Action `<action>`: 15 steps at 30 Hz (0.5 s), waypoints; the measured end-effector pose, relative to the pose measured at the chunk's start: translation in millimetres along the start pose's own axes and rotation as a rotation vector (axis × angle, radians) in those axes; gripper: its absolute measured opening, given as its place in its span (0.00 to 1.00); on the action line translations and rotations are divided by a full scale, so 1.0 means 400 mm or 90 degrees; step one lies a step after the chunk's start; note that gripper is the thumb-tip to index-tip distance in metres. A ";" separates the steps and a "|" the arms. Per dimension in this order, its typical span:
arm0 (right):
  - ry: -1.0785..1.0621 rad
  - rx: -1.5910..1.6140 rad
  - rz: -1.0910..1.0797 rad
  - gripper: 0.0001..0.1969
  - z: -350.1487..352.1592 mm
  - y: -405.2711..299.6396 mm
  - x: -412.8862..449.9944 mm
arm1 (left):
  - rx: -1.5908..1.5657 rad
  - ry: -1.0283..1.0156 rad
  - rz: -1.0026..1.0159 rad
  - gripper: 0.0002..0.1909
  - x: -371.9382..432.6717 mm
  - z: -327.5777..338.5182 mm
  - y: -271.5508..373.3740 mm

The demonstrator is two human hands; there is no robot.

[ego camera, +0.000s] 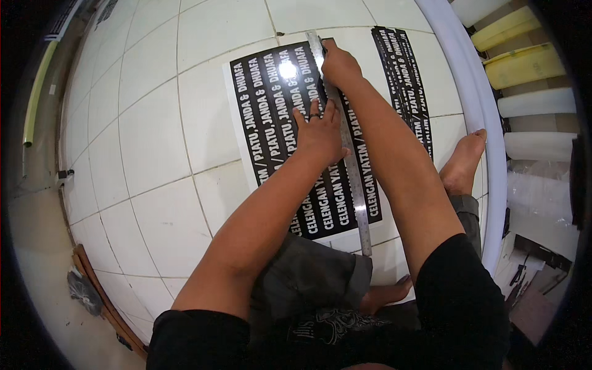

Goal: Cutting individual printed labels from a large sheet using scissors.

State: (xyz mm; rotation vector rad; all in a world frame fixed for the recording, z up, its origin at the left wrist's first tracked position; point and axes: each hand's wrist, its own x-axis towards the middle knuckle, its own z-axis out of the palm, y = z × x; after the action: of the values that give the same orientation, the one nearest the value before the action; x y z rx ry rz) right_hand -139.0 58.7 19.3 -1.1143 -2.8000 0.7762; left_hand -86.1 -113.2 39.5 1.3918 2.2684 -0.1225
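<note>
A black printed sheet [273, 115] with rows of white lettering lies on the tiled floor. Across its right part runs a long steel ruler [355, 185], its lower end past the sheet's near edge. My left hand [321, 134] presses down on the ruler and sheet with fingers spread, a ring on one finger. At the ruler's far end is my right hand [340, 64], fingers curled around a small dark tool [324, 45], mostly hidden, at the ruler's right edge. To the right, a stack of cut black strips [402, 74] with similar lettering lies partly under my right forearm.
A long white roll [483, 101] lies along the right side, touching my bare foot. Beyond it are several white and yellow rolls [527, 64]. At the far left are a yellow tube [39, 92], a wooden edge [104, 300] and a dark plastic bag [84, 291].
</note>
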 end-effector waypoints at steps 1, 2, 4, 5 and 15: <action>0.003 -0.011 -0.001 0.25 0.000 0.001 -0.004 | 0.000 0.000 0.004 0.55 0.001 0.001 0.002; 0.005 -0.021 -0.002 0.26 0.000 0.002 -0.007 | -0.001 -0.001 0.008 0.55 0.004 0.001 0.004; 0.008 -0.040 -0.014 0.27 -0.004 0.005 -0.007 | 0.003 0.007 0.009 0.54 0.009 0.004 0.005; 0.021 -0.053 -0.026 0.27 -0.002 0.005 -0.009 | 0.017 0.021 0.013 0.54 0.007 0.009 0.004; 0.015 -0.126 -0.065 0.25 0.002 0.016 -0.028 | 0.034 0.028 0.023 0.53 0.005 0.013 0.000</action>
State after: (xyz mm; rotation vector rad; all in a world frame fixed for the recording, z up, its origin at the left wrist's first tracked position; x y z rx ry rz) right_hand -126.7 55.0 17.7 -0.9861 -2.9373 0.4825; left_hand -85.2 -113.2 33.8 1.4751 2.2907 -0.1421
